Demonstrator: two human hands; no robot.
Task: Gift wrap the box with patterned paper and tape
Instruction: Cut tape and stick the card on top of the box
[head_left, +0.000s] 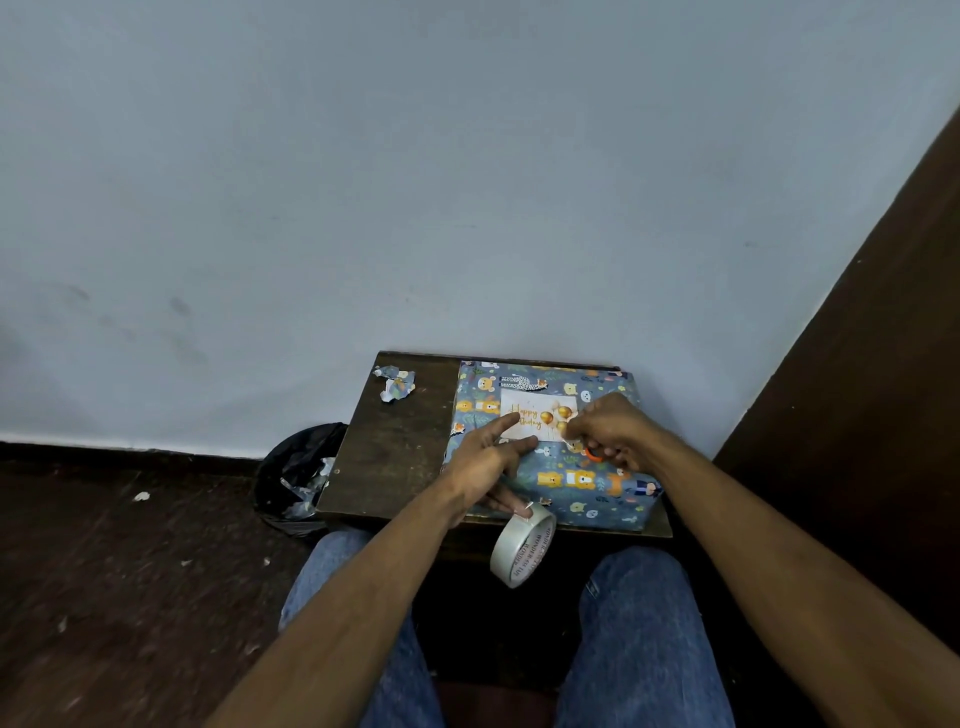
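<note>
At frame centre, the wrapped box (550, 457) lies on a small table (395, 447); the left hand (488, 462) pins the birthday card (537, 415) with straight fingers, tape roll (522, 545) looped on one, while the right hand (608, 431) pinches tape, apparently fixing the card.
</note>
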